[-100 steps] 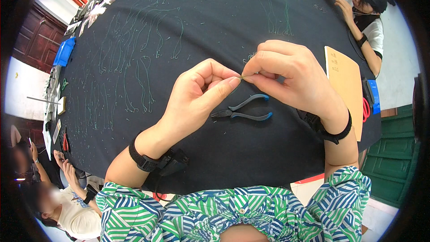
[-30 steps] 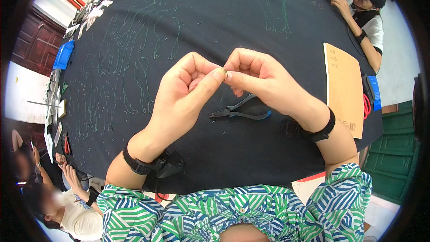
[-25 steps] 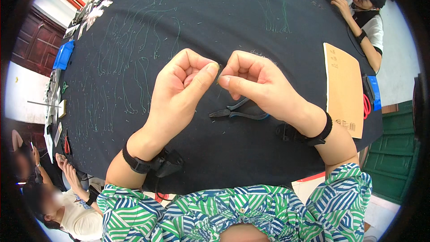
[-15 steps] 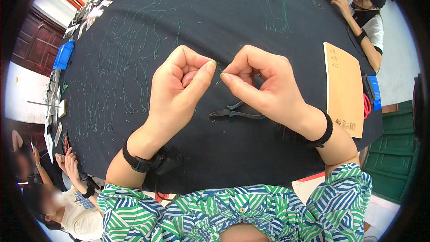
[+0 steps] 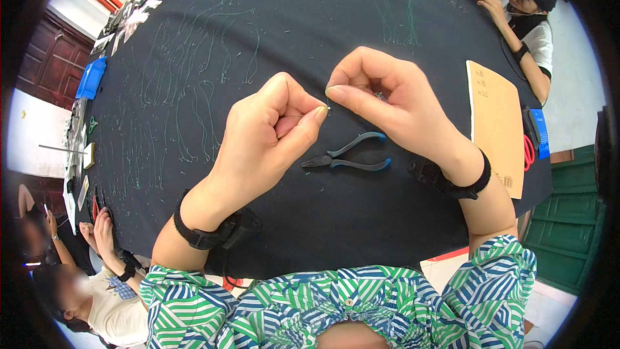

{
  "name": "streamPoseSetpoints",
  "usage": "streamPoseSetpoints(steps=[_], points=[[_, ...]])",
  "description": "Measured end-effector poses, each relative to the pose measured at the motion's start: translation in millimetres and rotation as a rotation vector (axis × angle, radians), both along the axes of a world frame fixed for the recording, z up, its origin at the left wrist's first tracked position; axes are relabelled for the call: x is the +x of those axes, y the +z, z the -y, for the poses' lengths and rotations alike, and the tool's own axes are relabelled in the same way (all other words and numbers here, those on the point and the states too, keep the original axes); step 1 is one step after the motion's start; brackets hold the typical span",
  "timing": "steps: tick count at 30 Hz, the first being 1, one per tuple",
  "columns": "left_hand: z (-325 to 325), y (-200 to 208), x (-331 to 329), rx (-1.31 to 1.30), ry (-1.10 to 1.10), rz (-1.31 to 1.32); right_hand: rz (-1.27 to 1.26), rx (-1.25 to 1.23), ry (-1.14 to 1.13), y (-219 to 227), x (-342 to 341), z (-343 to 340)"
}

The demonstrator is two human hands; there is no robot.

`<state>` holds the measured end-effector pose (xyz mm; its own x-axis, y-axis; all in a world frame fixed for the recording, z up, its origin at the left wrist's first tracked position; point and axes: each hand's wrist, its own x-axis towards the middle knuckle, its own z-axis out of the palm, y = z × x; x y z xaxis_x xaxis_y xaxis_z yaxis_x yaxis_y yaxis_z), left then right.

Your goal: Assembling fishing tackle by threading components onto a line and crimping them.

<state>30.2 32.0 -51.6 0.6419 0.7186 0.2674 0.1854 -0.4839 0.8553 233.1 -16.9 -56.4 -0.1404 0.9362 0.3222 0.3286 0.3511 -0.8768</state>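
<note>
My left hand (image 5: pixel 261 136) is closed in a pinch above the black cloth (image 5: pixel 361 232). A tiny shiny bit shows at its fingertips, too small to name. Just above and to the right, my right hand (image 5: pixel 403 106) is pinched too, and the two sets of fingertips nearly meet. Something small shows behind its curled fingers, but I cannot make out what. Below my hands lie pliers (image 5: pixel 331 161) with dark jaws and blue-tipped handles spread apart. Thin green cords (image 5: pixel 177 116) are laid out in loose rows on the cloth to the left.
To the right lies a tan paper envelope (image 5: pixel 497 129), with red-handled scissors (image 5: pixel 529 153) and a blue packet (image 5: pixel 539 132) beyond it. Another person (image 5: pixel 516 32) works at the far right. A second person (image 5: pixel 103 297) sits at the lower left. Green scissors (image 5: pixel 93 124) lie at the left edge.
My left hand has shifted slightly right and down. My right hand has moved up and a little right, uncovering the pliers' handles. Both remain pinched.
</note>
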Motion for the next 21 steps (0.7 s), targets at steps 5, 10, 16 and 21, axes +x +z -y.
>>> streamPoseSetpoints(steps=[5,10,16,21], points=[[2,-1,1,-0.061,-0.003,0.073,-0.37,-0.278,0.143,-17,-10,-4],[-1,-3,2,-0.01,0.082,0.135,-0.407,-0.25,0.11,-20,-19,4],[-1,-1,3,0.031,0.114,0.147,-0.086,0.021,-0.036,-9,-23,14],[1,-1,5,0.04,0.114,0.153,0.281,0.481,-0.148,-8,-19,10]])
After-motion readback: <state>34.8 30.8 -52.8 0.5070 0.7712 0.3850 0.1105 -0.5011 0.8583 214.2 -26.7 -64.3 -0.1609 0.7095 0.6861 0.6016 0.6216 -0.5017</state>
